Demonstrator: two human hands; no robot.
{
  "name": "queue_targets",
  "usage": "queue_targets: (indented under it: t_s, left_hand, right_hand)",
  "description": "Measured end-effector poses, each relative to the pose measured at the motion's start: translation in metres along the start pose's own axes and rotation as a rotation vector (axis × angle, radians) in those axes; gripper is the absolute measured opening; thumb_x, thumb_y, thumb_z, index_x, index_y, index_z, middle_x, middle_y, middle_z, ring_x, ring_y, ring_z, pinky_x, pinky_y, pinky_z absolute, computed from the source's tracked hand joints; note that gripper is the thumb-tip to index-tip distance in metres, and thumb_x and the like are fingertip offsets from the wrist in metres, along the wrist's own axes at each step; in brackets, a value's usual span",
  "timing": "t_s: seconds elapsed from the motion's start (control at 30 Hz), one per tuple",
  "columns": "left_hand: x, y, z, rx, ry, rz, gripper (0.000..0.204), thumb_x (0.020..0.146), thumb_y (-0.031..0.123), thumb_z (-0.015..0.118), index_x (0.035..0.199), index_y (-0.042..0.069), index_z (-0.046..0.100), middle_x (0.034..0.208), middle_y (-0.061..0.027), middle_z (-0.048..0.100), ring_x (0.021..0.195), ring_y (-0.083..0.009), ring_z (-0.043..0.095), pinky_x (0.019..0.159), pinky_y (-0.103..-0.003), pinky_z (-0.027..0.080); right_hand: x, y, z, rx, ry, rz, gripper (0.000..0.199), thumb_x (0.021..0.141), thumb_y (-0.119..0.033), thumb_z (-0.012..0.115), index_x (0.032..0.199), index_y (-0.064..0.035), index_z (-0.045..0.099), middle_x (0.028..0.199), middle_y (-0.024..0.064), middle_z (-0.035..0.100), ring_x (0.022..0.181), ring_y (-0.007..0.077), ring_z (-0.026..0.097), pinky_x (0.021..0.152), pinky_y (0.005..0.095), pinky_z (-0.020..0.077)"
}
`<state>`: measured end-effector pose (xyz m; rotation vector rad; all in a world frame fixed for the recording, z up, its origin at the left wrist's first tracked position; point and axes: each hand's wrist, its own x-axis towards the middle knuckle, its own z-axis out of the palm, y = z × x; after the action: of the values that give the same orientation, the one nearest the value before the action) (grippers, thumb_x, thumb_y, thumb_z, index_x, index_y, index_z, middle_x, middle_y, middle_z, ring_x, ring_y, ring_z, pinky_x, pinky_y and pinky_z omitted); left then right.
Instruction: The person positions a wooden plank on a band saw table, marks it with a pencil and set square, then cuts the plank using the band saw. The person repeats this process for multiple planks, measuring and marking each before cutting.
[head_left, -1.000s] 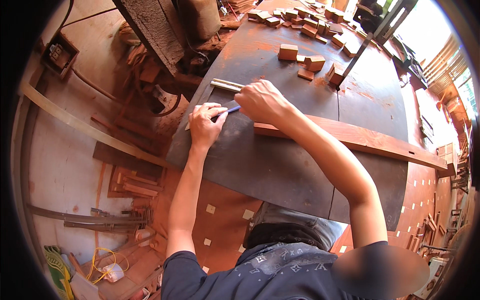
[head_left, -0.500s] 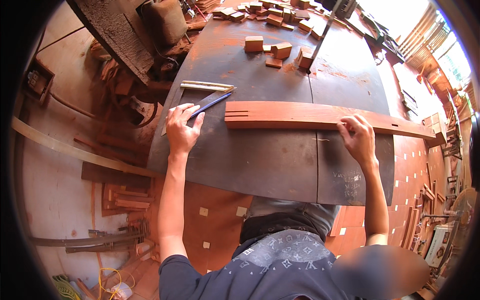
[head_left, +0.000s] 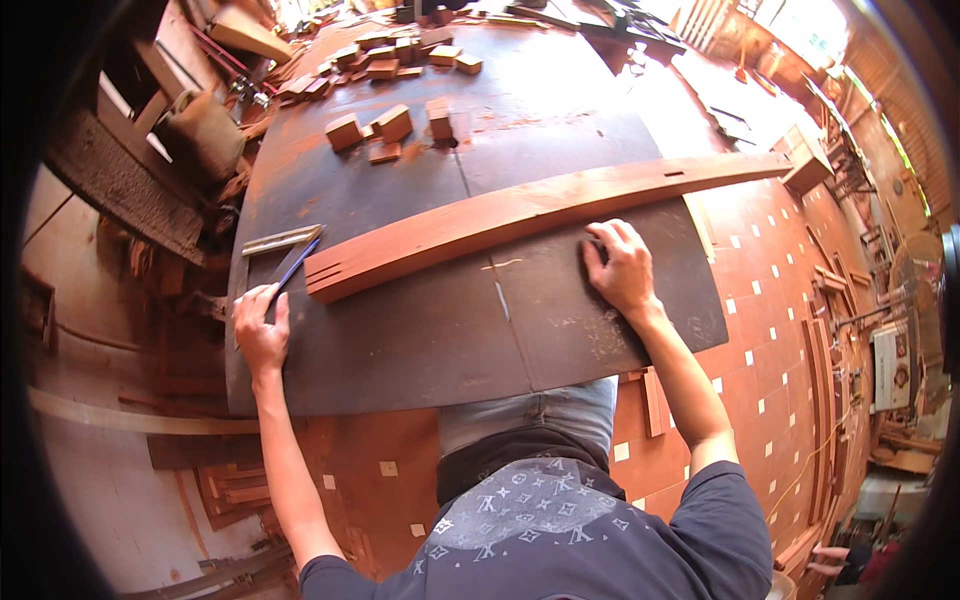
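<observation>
A long reddish wooden beam [head_left: 480, 222] lies diagonally over the dark tabletop [head_left: 420, 350]. Two slots are cut in its near-left end, and a small mortise shows towards its far right. At the table's left edge, my left hand [head_left: 262, 328] has thumb and forefinger closed about the lower end of a blue pen [head_left: 298, 262]. Under and beside the pen lies a carpenter's square [head_left: 275, 243], its lower part hidden by the hand. My right hand [head_left: 622, 268] is just in front of the beam, apart from it, fingers loosely curled, thumb apart, nothing visible in it.
Several wooden blocks [head_left: 392, 122] and sawdust lie at the back of the table. A block-shaped piece [head_left: 806, 160] stands at the beam's far end. Timber strips [head_left: 818, 400] lie on the tiled floor to the right. Another person's hand [head_left: 828, 558] shows at lower right.
My view has turned, so the beam now appears slanted. My right hand has come away from the beam's front edge towards me. My left hand stays by the pen and square.
</observation>
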<state>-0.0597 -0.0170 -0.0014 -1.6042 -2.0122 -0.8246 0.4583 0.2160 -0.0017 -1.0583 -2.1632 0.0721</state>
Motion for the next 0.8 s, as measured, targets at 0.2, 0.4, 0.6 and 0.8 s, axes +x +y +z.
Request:
queue_targets:
  t_s: [0.2, 0.4, 0.6, 0.8]
  left_hand:
    - [0.024, 0.072, -0.008, -0.100, 0.107, 0.151, 0.021, 0.095, 0.018, 0.079, 0.114, 0.008, 0.080, 0.115, -0.0093, 0.077, 0.109, -0.0287, 0.070, 0.098, -0.042, 0.051]
    - [0.035, 0.142, 0.020, 0.042, -0.258, 0.218, 0.076, 0.092, 0.041, 0.082, 0.152, 0.001, 0.059, 0.155, -0.0177, 0.061, 0.148, -0.0353, 0.053, 0.126, -0.051, 0.034]
    - [0.042, 0.196, 0.049, 0.018, -0.408, 0.227, 0.097, 0.088, 0.047, 0.085, 0.162, -0.001, 0.044, 0.168, -0.0221, 0.045, 0.157, -0.0374, 0.041, 0.131, -0.054, 0.029]
    - [0.049, 0.208, 0.056, 0.011, -0.412, 0.219, 0.098, 0.084, 0.035, 0.090, 0.163, 0.002, 0.043, 0.169, -0.0192, 0.044, 0.159, -0.0357, 0.038, 0.132, -0.051, 0.027]
  right_hand:
    - [-0.007, 0.001, -0.011, 0.007, -0.027, -0.039, 0.014, 0.091, -0.009, 0.076, 0.103, -0.0029, 0.074, 0.100, 0.0151, 0.070, 0.098, 0.0382, 0.069, 0.088, 0.0467, 0.0568]
    - [-0.005, -0.003, -0.005, 0.030, -0.030, -0.064, 0.012, 0.090, -0.009, 0.076, 0.100, -0.0036, 0.073, 0.098, 0.0144, 0.070, 0.096, 0.0368, 0.069, 0.087, 0.0461, 0.0567]
    - [-0.005, -0.002, -0.004, 0.034, 0.003, -0.065, 0.009, 0.088, -0.010, 0.075, 0.096, -0.0061, 0.072, 0.097, 0.0124, 0.069, 0.097, 0.0352, 0.069, 0.086, 0.0464, 0.0565]
    - [-0.005, 0.010, 0.002, -0.017, 0.070, -0.115, 0.010, 0.085, -0.014, 0.073, 0.093, -0.0084, 0.072, 0.098, 0.0126, 0.070, 0.095, 0.0342, 0.069, 0.084, 0.0481, 0.0570]
